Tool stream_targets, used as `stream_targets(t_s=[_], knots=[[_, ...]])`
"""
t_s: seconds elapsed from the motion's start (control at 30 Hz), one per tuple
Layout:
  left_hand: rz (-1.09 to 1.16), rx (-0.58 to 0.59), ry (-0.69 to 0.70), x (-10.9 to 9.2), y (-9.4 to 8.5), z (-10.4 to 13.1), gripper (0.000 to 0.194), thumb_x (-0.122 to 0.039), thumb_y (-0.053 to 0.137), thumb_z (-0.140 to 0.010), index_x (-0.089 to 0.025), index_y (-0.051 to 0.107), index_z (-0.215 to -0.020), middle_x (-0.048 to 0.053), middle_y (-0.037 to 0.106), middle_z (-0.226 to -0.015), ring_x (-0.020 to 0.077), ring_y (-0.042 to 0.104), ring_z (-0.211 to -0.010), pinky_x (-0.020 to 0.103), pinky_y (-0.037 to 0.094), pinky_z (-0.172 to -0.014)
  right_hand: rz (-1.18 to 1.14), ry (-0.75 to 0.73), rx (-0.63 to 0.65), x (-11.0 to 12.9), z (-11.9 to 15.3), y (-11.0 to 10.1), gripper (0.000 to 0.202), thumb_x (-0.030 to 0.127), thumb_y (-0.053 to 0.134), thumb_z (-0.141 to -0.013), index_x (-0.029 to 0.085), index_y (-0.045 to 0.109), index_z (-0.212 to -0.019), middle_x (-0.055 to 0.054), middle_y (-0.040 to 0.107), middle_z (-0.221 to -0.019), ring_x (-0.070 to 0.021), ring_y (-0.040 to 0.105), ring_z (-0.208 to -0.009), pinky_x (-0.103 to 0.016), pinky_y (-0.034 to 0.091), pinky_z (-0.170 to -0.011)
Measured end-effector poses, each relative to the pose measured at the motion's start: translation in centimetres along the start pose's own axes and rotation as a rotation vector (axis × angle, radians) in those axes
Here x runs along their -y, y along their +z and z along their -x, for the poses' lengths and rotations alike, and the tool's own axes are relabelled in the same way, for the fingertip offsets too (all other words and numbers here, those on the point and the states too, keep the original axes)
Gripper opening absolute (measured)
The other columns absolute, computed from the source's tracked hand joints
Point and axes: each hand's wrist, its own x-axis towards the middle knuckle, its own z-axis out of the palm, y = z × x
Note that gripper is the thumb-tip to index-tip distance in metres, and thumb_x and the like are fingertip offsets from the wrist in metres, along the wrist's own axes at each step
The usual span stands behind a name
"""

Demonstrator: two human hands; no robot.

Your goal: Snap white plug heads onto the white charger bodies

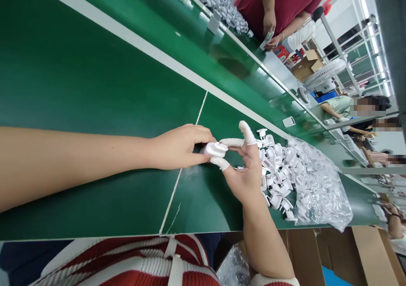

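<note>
On the green table, a small white plastic part (215, 149) lies between my two hands. My left hand (184, 147) reaches in from the left, its thumb and fingers closed on the part's near end. My right hand (245, 163) wears white finger covers; its thumb and one finger touch the part's other end, while another finger points up, away from it. Just right of my right hand is a loose pile of white plastic parts (279, 171), some with prongs showing.
A clear plastic bag (320, 184) lies right of the pile. A white frame-like piece (288, 122) rests on the green strip beyond. Cardboard boxes (342, 252) stand below the table's near edge. Across the table a person in red (285, 2) handles a part.
</note>
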Motion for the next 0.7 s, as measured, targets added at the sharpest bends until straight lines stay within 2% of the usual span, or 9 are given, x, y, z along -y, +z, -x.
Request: stream_targets(t_s=[0.07,0.13,0.37,0.57,0.7], knots=[[0.07,-0.057,-0.042,-0.2,-0.2,0.0,0.032,-0.05,0.067,-0.091,-0.023,0.074,-0.105,0.004,0.071,-0.104,0.0227,0.066,-0.099,0.035,0.05,-0.087,-0.08,0.004,0.006,-0.4,0.2,-0.2,0.082,0.036,0.078,-0.092,0.028,0.034,-0.159,-0.012,0.069,-0.131,-0.0247,0.071,-0.119,-0.046,0.059,-0.108],[0.112,-0.107,-0.072,-0.3,-0.2,0.0,0.034,-0.052,0.069,-0.09,-0.022,0.073,-0.105,0.004,0.071,-0.105,0.0222,0.066,-0.098,0.033,0.052,-0.084,-0.096,-0.005,-0.021,-0.7,0.3,-0.5,0.079,0.037,0.08,-0.09,0.028,0.038,-0.157,-0.014,0.064,-0.14,-0.027,0.067,-0.127,-0.05,0.056,-0.113],[0.145,-0.1,0.001,-0.3,-0.2,0.2,0.03,-0.046,0.072,-0.091,-0.025,0.075,-0.111,0.004,0.072,-0.11,0.0214,0.067,-0.1,0.031,0.055,-0.084,-0.232,0.083,-0.059,-0.4,0.4,-0.2,0.059,0.025,0.08,-0.089,0.027,0.054,-0.142,-0.008,0.074,-0.121,-0.0222,0.073,-0.111,-0.044,0.063,-0.101],[0.157,-0.072,0.017,0.0,-0.3,0.1,0.03,-0.042,0.074,-0.089,-0.028,0.076,-0.115,0.003,0.073,-0.113,0.0218,0.068,-0.105,0.031,0.055,-0.091,-0.232,0.112,-0.068,-0.3,0.6,0.4,0.05,0.03,0.082,-0.088,0.027,0.062,-0.133,-0.008,0.075,-0.118,-0.0222,0.075,-0.104,-0.042,0.066,-0.093],[0.193,0.0,-0.027,-0.1,-0.5,0.0,0.03,-0.047,0.075,-0.086,-0.026,0.078,-0.108,0.004,0.074,-0.108,0.022,0.07,-0.099,0.03,0.056,-0.085,-0.261,0.135,-0.072,-0.2,0.5,0.4,0.046,0.029,0.082,-0.087,0.025,0.064,-0.129,-0.007,0.077,-0.113,-0.021,0.076,-0.099,-0.04,0.067,-0.091]])
